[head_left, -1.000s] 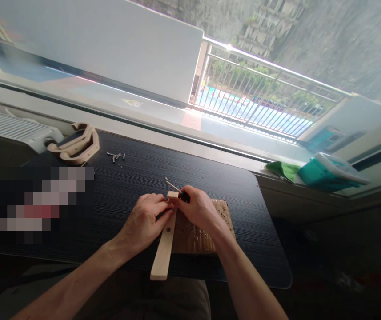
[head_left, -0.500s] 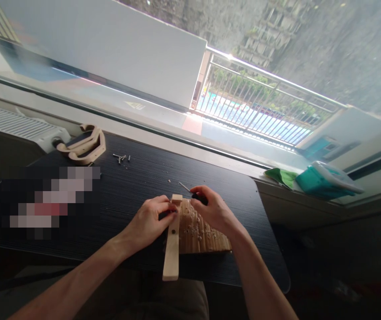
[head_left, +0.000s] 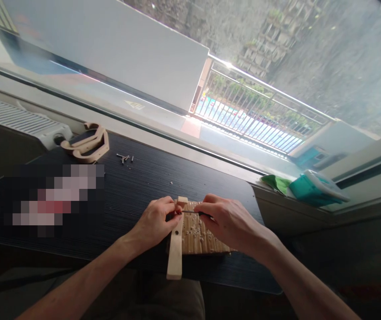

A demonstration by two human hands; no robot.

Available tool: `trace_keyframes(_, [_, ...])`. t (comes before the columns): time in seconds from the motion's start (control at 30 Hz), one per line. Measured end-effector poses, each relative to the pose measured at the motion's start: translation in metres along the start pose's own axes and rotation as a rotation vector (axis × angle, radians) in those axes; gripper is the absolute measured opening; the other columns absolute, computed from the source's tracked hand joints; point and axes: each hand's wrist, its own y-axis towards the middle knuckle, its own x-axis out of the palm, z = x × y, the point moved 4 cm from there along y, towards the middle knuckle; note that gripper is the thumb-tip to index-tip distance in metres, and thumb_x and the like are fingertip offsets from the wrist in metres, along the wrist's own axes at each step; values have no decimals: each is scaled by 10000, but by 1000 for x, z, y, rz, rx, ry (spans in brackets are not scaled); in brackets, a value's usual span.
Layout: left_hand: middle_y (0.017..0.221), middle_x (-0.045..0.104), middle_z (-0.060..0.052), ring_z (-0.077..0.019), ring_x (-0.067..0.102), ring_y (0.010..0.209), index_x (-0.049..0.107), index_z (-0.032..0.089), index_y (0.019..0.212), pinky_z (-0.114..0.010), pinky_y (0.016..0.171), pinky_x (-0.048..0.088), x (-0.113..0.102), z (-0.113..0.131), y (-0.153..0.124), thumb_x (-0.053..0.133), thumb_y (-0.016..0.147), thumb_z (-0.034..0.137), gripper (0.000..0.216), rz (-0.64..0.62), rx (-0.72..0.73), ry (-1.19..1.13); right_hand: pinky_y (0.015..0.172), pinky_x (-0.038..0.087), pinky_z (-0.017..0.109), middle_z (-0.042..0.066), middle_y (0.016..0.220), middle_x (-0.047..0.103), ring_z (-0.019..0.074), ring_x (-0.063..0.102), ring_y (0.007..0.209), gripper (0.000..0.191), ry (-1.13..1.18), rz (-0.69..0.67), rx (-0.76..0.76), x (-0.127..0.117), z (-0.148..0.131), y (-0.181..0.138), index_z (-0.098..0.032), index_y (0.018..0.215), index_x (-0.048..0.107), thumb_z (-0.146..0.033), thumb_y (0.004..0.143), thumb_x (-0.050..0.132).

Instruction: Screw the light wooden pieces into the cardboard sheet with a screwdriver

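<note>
My right hand (head_left: 223, 218) is closed round the dark handle of a screwdriver, whose thin metal shaft (head_left: 190, 212) points left toward my left fingertips. My left hand (head_left: 160, 215) is pinched at the upper part of a pale wooden strip (head_left: 175, 255); whatever small thing lies between the fingers is too hidden to name. The strip has a dark round hole or fastener at its middle and a small wooden block (head_left: 182, 201) at its far end. It lies along the left edge of a brown wooden board (head_left: 193, 242) dotted with many small holes and chips.
Curved wooden pieces (head_left: 90, 143) lie at the table's far left, with several screws (head_left: 123, 158) beside them. A blurred patch (head_left: 57, 200) covers something at left. Right, a green cloth (head_left: 276, 183) and a teal container (head_left: 313, 189) sit on the sill below the window.
My right hand has turned the screwdriver; its shaft pointed away to the far left and now lies level across the board, its tip at my left fingertips. My left hand keeps its pinch.
</note>
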Motion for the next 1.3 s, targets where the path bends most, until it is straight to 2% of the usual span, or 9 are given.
trace_keyframes(0.53, [827,604,-8,-151,575,808,653,184,766,-273,789,431,1,-2,1,550,813,182,113,12,-5,-60,578,260,251,7,840,581,94,488,657,254,-19,-49,-67,-3,-7,2,-227,964,646,-183,911,402])
trace_keyframes(0.7, [811,597,-7,-151,570,802,651,185,762,-272,776,431,1,-1,0,548,808,167,115,11,-1,-42,556,251,261,24,833,599,97,504,640,226,-111,-140,-68,-8,-11,7,-182,908,655,-172,901,429])
trace_keyframes(0.87, [783,592,-4,-146,568,766,641,179,744,-279,762,431,2,-1,1,565,799,160,96,35,24,-10,514,232,272,23,801,616,105,507,610,215,-255,-244,-175,-22,-23,24,-173,854,661,-111,874,456])
trace_keyframes(1.07, [777,617,-15,-175,579,792,635,176,716,-332,791,416,2,4,1,584,777,132,90,80,91,158,487,234,273,35,788,649,128,536,624,201,-431,-355,-279,-30,-43,44,-147,768,659,-28,807,502])
trace_keyframes(1.3, [791,651,-10,-155,598,782,643,185,697,-307,768,431,1,2,0,599,782,121,116,74,82,69,529,281,265,53,790,692,145,601,717,180,-430,-461,-342,-32,-48,56,-134,785,694,-34,770,545])
